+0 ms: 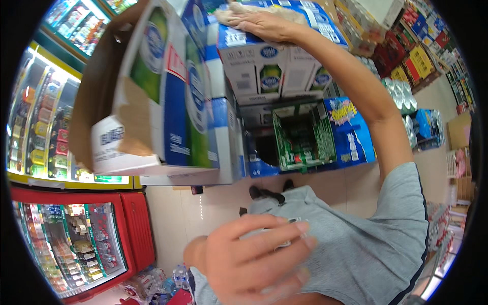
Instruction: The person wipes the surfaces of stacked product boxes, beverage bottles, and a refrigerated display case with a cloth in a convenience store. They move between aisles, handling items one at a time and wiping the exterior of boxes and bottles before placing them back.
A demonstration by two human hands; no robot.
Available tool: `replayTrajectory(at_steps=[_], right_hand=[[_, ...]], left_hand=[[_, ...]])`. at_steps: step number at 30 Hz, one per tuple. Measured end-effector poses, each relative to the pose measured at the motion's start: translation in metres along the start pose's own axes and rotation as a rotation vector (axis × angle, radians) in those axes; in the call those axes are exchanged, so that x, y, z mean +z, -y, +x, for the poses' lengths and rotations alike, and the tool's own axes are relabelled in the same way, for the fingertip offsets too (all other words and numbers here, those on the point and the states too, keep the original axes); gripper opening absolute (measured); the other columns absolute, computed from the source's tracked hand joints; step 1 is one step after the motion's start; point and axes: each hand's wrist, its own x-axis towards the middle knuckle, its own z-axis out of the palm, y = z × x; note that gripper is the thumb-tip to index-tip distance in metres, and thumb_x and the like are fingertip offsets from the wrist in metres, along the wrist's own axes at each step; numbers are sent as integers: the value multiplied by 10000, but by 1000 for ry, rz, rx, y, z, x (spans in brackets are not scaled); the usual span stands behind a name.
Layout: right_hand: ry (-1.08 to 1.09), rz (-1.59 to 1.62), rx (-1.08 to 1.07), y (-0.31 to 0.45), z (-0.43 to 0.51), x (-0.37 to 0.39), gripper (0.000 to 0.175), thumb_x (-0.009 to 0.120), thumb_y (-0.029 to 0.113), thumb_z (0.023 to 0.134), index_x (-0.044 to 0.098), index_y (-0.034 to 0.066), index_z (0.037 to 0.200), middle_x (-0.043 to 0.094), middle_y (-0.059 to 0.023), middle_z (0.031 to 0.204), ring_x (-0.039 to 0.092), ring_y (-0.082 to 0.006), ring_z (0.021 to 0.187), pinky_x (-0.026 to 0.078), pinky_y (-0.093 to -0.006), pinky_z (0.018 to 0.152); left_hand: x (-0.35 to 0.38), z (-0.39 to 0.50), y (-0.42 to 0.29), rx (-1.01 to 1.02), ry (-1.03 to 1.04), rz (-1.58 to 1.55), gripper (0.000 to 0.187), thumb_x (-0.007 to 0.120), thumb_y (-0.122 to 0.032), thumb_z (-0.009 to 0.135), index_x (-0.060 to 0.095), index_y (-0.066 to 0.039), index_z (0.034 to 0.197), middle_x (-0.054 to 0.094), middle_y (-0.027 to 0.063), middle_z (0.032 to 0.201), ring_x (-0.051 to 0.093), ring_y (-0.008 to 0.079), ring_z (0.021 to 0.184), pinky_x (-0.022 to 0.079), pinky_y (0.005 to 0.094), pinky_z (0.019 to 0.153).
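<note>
My right hand (263, 26) lies on a beige cloth (236, 13), pressing it against the top of a blue and white beer carton (251, 72) printed with green bottles. The cloth spreads past my fingers over the carton's top. Close to the camera and blurred, my left hand (259, 255) is raised before my chest, its fingers apart and nothing seen in it. A tall beer carton (194, 110) with torn brown cardboard on its side stands at the left, apart from both hands.
Below the wiped carton's front sits an open green carton (305, 133) with bottles or cans inside, beside a blue carton (349, 129). Lit drink coolers (57, 114) and a red cooler (137, 228) line the left. Shrink-wrapped drinks (398, 95) stand right. Tiled floor (171, 213) shows below.
</note>
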Motion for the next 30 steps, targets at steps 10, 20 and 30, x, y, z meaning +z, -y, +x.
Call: replayTrajectory(at_steps=[10,20,30], right_hand=[[-128,261,488,27,-260,-11,328,425,262,981,659,55,1080,665,-139,1076,615,-305,994,463,-407,908],[44,-221,227,94,-342,84,119,626,168,646,644,55,615,567,-134,606,583,-364,788,465,-486,746],[-218,-372,777,102,-453,38,458,591,301,842,573,65,1234,533,-175,1296,437,-411,1220,277,-568,1048]], left_hand=[[80,-6,31,-119,159,-273,298,566,42,785,587,-9,1077,658,170,1015,657,296,843,536,366,685],[211,-147,148,-949,148,98,704,605,-117,858,247,43,1443,46,297,1526,137,461,1405,177,451,1138],[197,-158,114,-1111,3,91,671,587,-159,902,255,-55,1477,81,201,1548,196,370,1411,304,453,1093]])
